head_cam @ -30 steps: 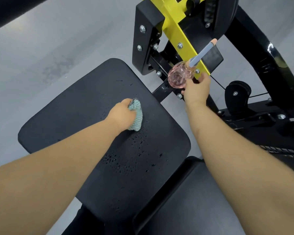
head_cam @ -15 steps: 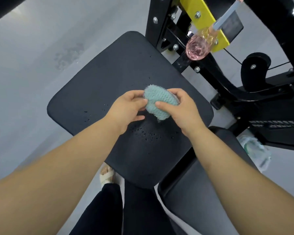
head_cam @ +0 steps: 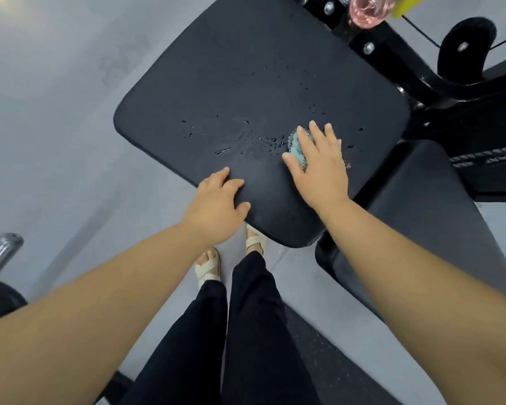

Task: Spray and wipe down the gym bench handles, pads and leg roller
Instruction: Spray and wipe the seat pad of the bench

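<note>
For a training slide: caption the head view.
Right hand presses a teal cloth on the wet seat pad; left hand rests on its edge.

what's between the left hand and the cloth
In the head view, only bare pad, dotted with droplets near the cloth; the left hand rests on the pad's near edge.

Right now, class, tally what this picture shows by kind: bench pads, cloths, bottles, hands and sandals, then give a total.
Bench pads: 2, the wet pad and the second pad beside it
Cloths: 1, the teal cloth
Bottles: 1, the pink bottle
Hands: 2, the left hand and the right hand
Sandals: 2, the left sandal and the right sandal
Total: 8
</note>
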